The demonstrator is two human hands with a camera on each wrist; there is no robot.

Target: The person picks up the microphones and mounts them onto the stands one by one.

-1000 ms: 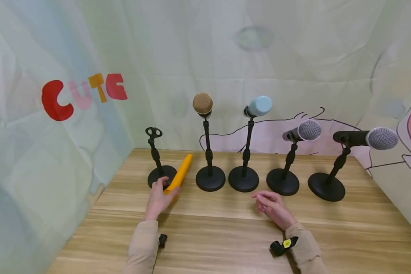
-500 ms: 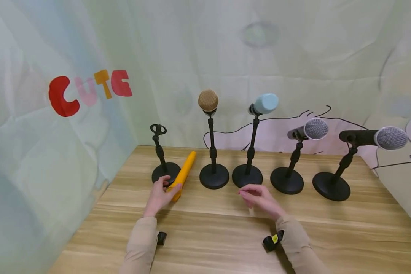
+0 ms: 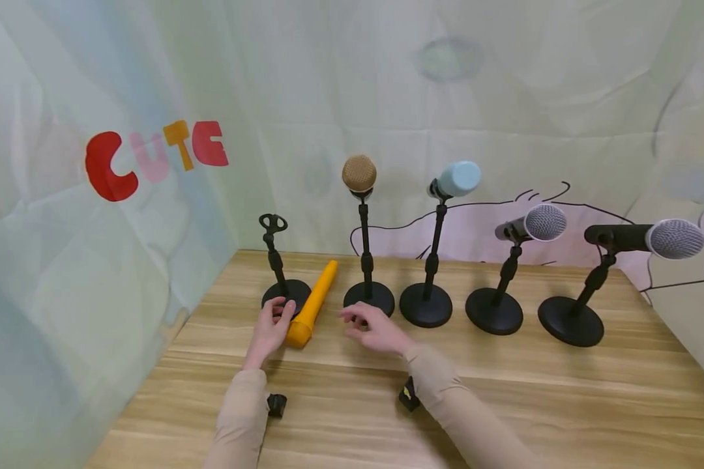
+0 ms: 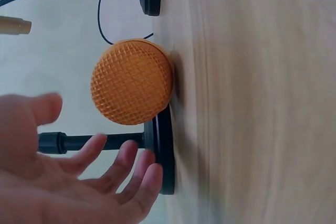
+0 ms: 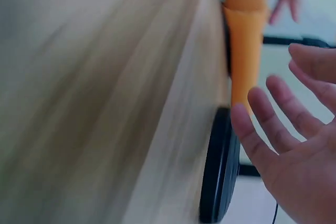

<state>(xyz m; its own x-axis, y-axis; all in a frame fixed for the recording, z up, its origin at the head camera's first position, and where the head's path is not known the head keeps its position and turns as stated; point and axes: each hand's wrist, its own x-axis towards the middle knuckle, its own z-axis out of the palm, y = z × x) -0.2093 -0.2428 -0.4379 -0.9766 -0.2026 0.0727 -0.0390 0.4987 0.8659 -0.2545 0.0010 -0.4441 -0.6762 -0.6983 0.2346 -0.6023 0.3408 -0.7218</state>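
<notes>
An orange microphone (image 3: 315,303) lies on the wooden table, its grille head (image 4: 132,82) toward the person. Just left of it, my left hand (image 3: 272,331) hovers in front of the leftmost stand's round base (image 3: 298,288), fingers loosely bent and holding nothing. That black stand (image 3: 277,264) carries a bare clip on top. My right hand (image 3: 377,329) is in the air to the right of the microphone, before the base of the stand with the gold-headed microphone (image 3: 360,174). Its fingers (image 5: 257,135) are spread and relaxed, with nothing between them.
To the right, more black stands hold a light-blue-topped microphone (image 3: 459,179), a silver-grilled one (image 3: 544,223) and a black-bodied one (image 3: 674,239). A printed fabric backdrop (image 3: 305,78) hangs behind and to the left of the table (image 3: 340,417).
My right hand has swung left from before the right-hand stands toward the orange microphone. My left hand has drawn slightly away from the microphone, so its head now shows. The view has shifted a little.
</notes>
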